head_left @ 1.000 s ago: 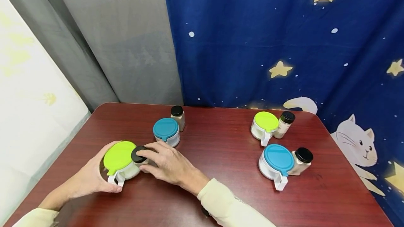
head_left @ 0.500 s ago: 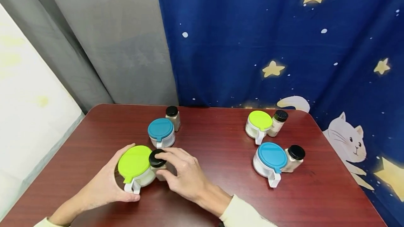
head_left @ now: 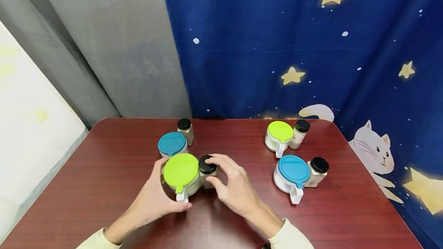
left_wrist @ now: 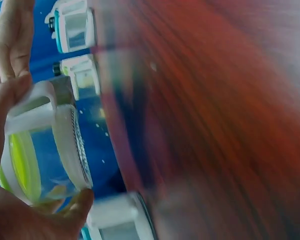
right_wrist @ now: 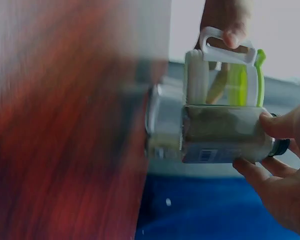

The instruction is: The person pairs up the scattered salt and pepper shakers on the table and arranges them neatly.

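Between finger and thumb, my left hand (head_left: 152,197) grips a clear seasoning jar (head_left: 181,170) with a lime green lid and white handle, its thumb near the handle. My right hand (head_left: 238,187) pinches a spice bottle (head_left: 207,166) by its upper part; the bottle has a black cap and pale brown contents. Jar and bottle are held upright side by side. The right wrist view shows the bottle's base (right_wrist: 187,132) raised off the tabletop. In the left wrist view the jar's base (left_wrist: 82,150) also hangs above the table.
Behind the hands stand a blue-lidded jar (head_left: 172,144) and a black-capped bottle (head_left: 187,131). On the right are another green-lidded jar (head_left: 279,135) with a bottle (head_left: 298,135), and a blue-lidded jar (head_left: 292,174) with a bottle (head_left: 315,174). Curtains (head_left: 242,49) hang behind the table (head_left: 228,137).
Both hands have moved right across the table, carrying the green-lidded jar and the spice bottle together. The head view has turned slightly right. The other jars and bottles stay in place.
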A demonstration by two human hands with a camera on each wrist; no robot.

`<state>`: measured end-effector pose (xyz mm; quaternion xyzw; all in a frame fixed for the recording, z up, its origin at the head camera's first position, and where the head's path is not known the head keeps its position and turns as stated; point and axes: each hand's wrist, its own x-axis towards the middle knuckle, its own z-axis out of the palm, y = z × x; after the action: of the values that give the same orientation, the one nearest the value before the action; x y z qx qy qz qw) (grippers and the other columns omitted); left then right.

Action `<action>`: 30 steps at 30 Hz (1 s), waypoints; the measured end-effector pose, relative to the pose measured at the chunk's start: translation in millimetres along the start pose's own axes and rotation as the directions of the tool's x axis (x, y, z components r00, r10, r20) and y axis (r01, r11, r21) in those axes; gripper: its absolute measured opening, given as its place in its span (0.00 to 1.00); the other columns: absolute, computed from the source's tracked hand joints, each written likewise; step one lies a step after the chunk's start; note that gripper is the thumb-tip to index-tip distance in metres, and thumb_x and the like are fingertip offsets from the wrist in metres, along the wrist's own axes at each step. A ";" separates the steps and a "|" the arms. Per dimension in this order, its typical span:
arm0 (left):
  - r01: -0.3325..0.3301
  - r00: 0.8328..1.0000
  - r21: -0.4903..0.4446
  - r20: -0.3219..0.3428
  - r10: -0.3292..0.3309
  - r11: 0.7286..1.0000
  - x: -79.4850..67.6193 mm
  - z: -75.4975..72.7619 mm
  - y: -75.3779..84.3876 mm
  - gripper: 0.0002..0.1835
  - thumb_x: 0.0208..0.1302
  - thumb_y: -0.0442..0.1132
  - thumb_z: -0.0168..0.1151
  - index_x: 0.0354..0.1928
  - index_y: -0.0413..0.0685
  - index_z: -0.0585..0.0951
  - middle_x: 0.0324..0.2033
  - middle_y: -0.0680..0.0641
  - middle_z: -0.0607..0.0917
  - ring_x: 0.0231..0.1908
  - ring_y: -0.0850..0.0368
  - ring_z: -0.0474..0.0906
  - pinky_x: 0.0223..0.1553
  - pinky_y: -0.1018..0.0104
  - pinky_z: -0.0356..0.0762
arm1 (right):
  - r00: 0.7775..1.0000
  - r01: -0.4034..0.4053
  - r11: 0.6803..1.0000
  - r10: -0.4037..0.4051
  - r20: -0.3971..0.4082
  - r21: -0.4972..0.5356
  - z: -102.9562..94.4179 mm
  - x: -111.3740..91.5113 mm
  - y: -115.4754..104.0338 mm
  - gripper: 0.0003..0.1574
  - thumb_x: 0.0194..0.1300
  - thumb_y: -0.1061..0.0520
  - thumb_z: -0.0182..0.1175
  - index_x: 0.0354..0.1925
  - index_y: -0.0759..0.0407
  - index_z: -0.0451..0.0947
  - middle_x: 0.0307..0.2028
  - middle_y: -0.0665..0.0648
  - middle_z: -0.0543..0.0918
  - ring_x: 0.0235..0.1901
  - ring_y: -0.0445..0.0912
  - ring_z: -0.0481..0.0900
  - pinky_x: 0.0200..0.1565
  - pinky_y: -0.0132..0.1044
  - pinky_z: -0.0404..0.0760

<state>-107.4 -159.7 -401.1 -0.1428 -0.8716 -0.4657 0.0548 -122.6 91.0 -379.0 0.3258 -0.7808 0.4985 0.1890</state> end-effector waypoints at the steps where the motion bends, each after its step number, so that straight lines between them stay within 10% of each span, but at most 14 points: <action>1: -0.001 1.000 -0.007 -0.006 0.001 1.000 3.7 4.8 2.3 0.69 0.29 0.51 0.91 0.73 0.53 0.55 0.59 0.55 0.77 0.58 0.60 0.75 0.57 0.61 0.72 | 1.000 -0.014 1.000 0.014 -0.002 -0.003 -3.8 0.2 1.6 0.28 0.59 0.70 0.71 0.57 0.57 0.79 0.58 0.51 0.80 0.56 0.43 0.79 0.56 0.38 0.78; 15: 0.016 0.999 -0.074 0.034 -0.014 0.997 73.9 54.1 10.2 0.63 0.33 0.40 0.89 0.72 0.48 0.58 0.58 0.45 0.76 0.56 0.50 0.74 0.60 0.48 0.70 | 0.974 -0.210 0.975 0.204 -0.094 -0.065 -34.2 11.2 43.4 0.28 0.61 0.73 0.69 0.58 0.60 0.77 0.55 0.56 0.79 0.52 0.47 0.80 0.52 0.44 0.81; 30: 0.112 0.993 -0.122 0.038 -0.108 0.986 133.1 97.7 1.0 0.62 0.36 0.31 0.86 0.72 0.46 0.55 0.58 0.39 0.77 0.55 0.44 0.75 0.61 0.48 0.70 | 0.885 -0.400 0.916 0.383 -0.264 -0.014 -27.7 32.4 102.2 0.29 0.60 0.77 0.62 0.58 0.62 0.75 0.52 0.61 0.79 0.40 0.52 0.76 0.38 0.34 0.72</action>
<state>-230.4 -52.0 -424.6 -0.1050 -0.8484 -0.5189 0.0063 -217.8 135.3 -413.9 0.0881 -0.8161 0.5371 0.1944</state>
